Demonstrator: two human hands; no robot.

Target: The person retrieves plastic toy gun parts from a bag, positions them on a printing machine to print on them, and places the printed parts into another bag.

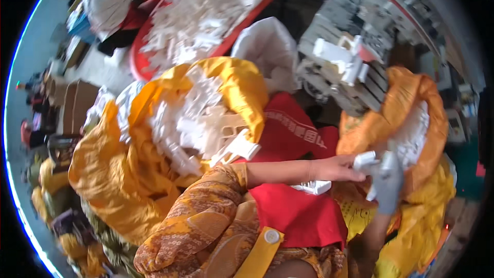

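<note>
gripping hard white plastic part (366, 160), left hand (337, 169).

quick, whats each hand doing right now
left hand: bare, fingers closed on a small white plastic part
right hand: in a grey glove, touching the same part; whether it grips cannot be told

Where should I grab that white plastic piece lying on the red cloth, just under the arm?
Probably by its long side edges, coming down from above. The white plastic piece lies flat on the red cloth, so its top is open, though the left hand is right above it. Finer shape is too blurred to tell.
</note>
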